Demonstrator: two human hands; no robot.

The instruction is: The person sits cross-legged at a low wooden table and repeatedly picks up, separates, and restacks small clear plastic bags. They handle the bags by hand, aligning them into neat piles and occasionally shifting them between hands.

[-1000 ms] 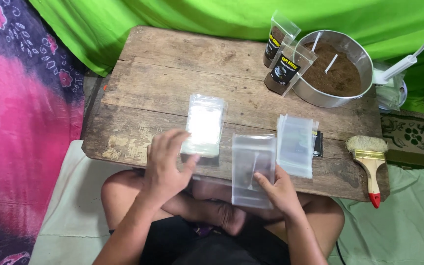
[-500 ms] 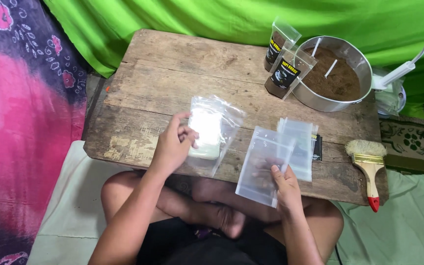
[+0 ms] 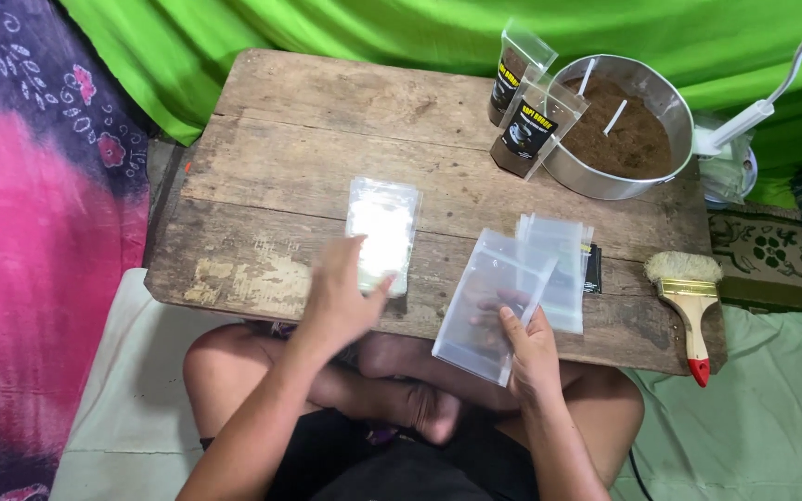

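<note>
A stack of clear plastic pouches lies in the middle of the low wooden table. My left hand hovers at its near end, fingers apart and blurred, holding nothing. My right hand grips one clear empty pouch by its lower edge, over the table's front edge. Just behind it rests a second small pile of clear pouches on top of a dark flat object.
A metal bowl of brown powder with two white sticks stands at the back right, two filled pouches with black labels leaning beside it. A paintbrush with a red-tipped handle lies at the right edge. Green cloth hangs behind.
My left hand has let go of the clear pouch it held over the stack and drawn back toward me. My right hand has kept its pouch, tilting it slightly.
</note>
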